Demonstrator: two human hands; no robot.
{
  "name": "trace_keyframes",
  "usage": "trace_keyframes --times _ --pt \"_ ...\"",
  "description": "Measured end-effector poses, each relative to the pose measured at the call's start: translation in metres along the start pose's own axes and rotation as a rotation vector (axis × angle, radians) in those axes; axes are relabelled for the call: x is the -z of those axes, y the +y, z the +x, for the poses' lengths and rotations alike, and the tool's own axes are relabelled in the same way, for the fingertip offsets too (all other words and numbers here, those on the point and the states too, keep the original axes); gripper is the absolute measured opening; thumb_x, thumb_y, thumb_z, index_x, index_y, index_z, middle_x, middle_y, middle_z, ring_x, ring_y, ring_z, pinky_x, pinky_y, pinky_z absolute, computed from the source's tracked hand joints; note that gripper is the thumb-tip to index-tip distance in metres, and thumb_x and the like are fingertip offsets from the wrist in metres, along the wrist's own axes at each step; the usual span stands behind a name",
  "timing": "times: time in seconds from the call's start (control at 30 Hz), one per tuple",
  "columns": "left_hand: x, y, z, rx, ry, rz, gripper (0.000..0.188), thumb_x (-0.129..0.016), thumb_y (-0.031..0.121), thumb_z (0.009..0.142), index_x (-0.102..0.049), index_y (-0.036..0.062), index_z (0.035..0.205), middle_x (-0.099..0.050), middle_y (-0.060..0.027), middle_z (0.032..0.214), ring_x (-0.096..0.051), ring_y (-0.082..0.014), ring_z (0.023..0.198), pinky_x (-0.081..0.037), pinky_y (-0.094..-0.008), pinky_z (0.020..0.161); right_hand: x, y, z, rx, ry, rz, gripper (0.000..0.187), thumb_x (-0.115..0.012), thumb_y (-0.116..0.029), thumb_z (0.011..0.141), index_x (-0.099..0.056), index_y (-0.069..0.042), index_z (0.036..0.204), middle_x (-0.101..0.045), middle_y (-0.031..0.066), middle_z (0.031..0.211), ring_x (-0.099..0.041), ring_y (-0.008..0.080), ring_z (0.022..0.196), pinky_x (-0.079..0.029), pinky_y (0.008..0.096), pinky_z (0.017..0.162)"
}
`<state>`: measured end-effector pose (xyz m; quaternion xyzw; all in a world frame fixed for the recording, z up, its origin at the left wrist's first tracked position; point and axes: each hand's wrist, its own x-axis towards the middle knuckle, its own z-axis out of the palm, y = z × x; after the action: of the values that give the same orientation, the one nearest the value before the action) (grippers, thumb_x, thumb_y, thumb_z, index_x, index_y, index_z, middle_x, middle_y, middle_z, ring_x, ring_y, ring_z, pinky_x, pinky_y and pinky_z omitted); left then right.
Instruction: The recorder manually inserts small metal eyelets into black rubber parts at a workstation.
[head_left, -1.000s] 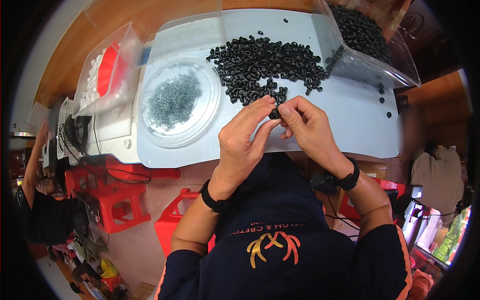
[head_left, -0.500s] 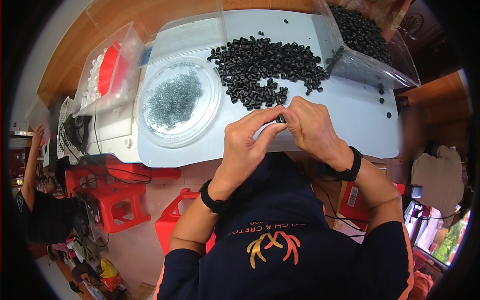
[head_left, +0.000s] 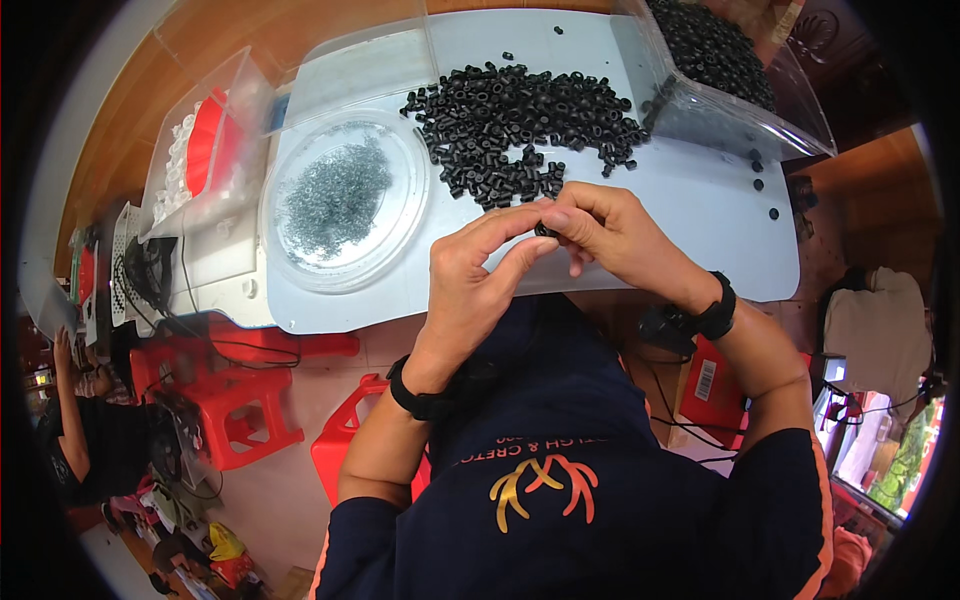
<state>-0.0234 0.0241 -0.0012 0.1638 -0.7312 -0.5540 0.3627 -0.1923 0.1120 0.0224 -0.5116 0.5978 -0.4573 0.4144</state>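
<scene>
Between the thumb and forefinger of my left hand [head_left: 475,270] is a small black ring-shaped part [head_left: 544,231], its round opening facing up. My right hand [head_left: 615,240] meets it from the other side, thumb and forefinger pinched together at the part. Whatever those right fingertips hold, if anything, is too small to make out. Just beyond my hands spreads a heap of similar short black cylinders [head_left: 520,125]. Left of my left hand, a round clear dish [head_left: 290,272] carries a pile of tiny grey-green pieces [head_left: 335,195].
A clear bin [head_left: 745,120] full of black parts stands at the far right, with a few loose ones beside it. Another clear box [head_left: 232,140] at the far left has white pieces and something red. Red stools [head_left: 240,410] stand below; a person [head_left: 75,430] is at far left.
Both hands have shifted slightly left, still together at the black part. My right fingers have changed their grip and turned over it. The person at far left has lowered an arm.
</scene>
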Motion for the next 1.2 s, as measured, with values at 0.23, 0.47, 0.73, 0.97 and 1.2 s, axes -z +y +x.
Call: trace_keyframes --times 0.23,0.47,0.73,0.97,1.2 --pt "0.010 0.017 0.003 -0.155 -0.089 0.116 0.027 -0.072 -0.001 0.081 -0.070 -0.0013 0.107 -0.069 -0.0177 0.113 -0.064 -0.0325 0.113 -0.050 -0.0373 0.098 -0.004 0.005 -0.011 -0.309 -0.180 0.647 0.041 -0.058 -0.046 0.096 -0.060 -0.005 0.092 -0.052 0.0001 0.076 -0.050 0.0064 0.060 -0.053 0.0257 0.054" --pt "0.010 0.029 -0.001 -0.238 -0.124 0.087 0.029 -0.072 -0.002 0.079 -0.069 -0.0040 0.108 -0.068 -0.0195 0.116 -0.065 -0.0327 0.111 -0.054 -0.0368 0.093 -0.013 -0.006 -0.022 -0.280 -0.243 0.889 0.046 -0.058 -0.049 0.094 -0.060 -0.004 0.103 -0.052 -0.0008 0.080 -0.045 0.0053 0.063 -0.051 0.0267 0.060" --pt "0.011 0.026 -0.001 -0.244 -0.106 0.075 0.025 -0.073 -0.003 0.079 -0.069 -0.0035 0.104 -0.069 -0.0192 0.114 -0.069 -0.0288 0.102 -0.056 -0.0325 0.085 -0.019 -0.017 -0.024 -0.295 -0.247 0.961 0.045 -0.053 -0.049 0.098 -0.057 -0.007 0.112 -0.044 -0.0043 0.083 -0.037 0.0042 0.065 -0.037 0.0203 0.055" --pt "-0.004 0.003 -0.007 0.053 -0.029 -0.218 0.024 -0.070 -0.002 0.083 -0.068 -0.0018 0.107 -0.066 -0.0167 0.121 -0.066 -0.0227 0.106 -0.052 -0.0320 0.092 -0.017 0.002 -0.016 -0.378 -0.203 1.075 0.041 -0.052 -0.047 0.099 -0.058 -0.007 0.108 -0.050 -0.0033 0.084 -0.038 0.0040 0.065 -0.036 0.0184 0.053" --pt "0.002 0.003 -0.013 -0.028 0.093 -0.114 0.025 -0.073 0.000 0.081 -0.070 0.0036 0.106 -0.064 -0.0144 0.120 -0.064 -0.0188 0.093 -0.052 -0.0290 0.082 -0.033 0.003 -0.010 -0.346 -0.168 1.093 0.039 -0.052 -0.047 0.099 -0.058 -0.008 0.104 -0.052 -0.0031 0.085 -0.042 0.0036 0.065 -0.040 0.0197 0.054"
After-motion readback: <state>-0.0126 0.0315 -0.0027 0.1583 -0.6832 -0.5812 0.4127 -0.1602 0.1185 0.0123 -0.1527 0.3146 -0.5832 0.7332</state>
